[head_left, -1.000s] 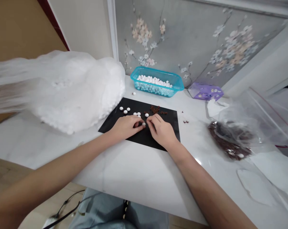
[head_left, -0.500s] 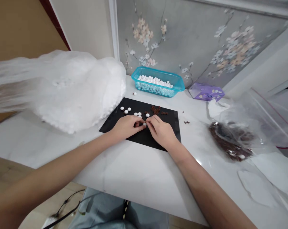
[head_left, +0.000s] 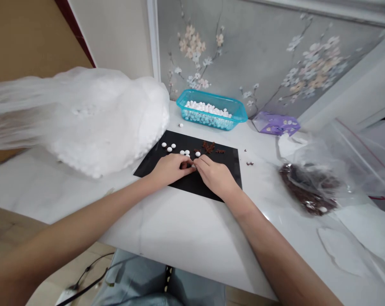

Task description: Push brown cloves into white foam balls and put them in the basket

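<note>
Over the black mat, my left hand and my right hand meet fingertip to fingertip. Both are closed in a pinch around one small white ball, mostly hidden by the fingers. Several white balls lie on the mat beyond my left hand, and one more white ball sits just past my right fingertips. Small reddish-brown pieces are heaped near the mat's back edge.
A teal basket of white balls stands at the back. At left lies a big bag of white balls. On the right are a purple packet, a clear bag of brown pieces and loose brown bits.
My right fingertips have shifted slightly and now cover more of the ball between my hands. My left hand looks the same.
</note>
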{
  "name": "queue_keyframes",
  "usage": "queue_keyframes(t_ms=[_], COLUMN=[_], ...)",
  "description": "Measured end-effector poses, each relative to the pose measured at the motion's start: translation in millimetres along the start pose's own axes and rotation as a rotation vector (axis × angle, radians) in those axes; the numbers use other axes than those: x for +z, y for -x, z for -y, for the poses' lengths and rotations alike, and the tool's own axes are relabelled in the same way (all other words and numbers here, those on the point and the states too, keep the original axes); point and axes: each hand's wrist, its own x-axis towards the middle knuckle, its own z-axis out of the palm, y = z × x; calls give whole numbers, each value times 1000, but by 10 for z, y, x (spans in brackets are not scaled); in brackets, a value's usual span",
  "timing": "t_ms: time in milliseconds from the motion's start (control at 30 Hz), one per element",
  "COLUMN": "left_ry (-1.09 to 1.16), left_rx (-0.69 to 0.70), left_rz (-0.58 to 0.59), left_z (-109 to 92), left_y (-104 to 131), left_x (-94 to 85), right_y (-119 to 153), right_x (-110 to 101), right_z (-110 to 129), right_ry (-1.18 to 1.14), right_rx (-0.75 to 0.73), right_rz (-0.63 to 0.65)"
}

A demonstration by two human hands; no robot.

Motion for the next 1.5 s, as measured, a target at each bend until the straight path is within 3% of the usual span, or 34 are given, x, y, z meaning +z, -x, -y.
queue_keyframes(t_ms=[300,800,1200,1300,1367,1500], left_ry=[23,8,3,0,-2,-76], left_rx=[-24,-50,-58,-38,-25,44], left_rz=[-4,-22,-30,-31,-31,-31], left_z=[-3,-9,-35,-35,-32,-1], left_y=[4,-9,4,12,16,26], left_x=[4,12,8,19,19,-58], right_y=[32,-28,-27,-14,-12,-25], right_x=[33,5,32,48,69,121], right_z=[-11,74,79,41,-23,-202], right_ry=[-146,-202,-282,-416,-505,-457], right_rx=[-26,89,133,141,186,435], right_rz=[-71,7,-35,-79,-176,-375])
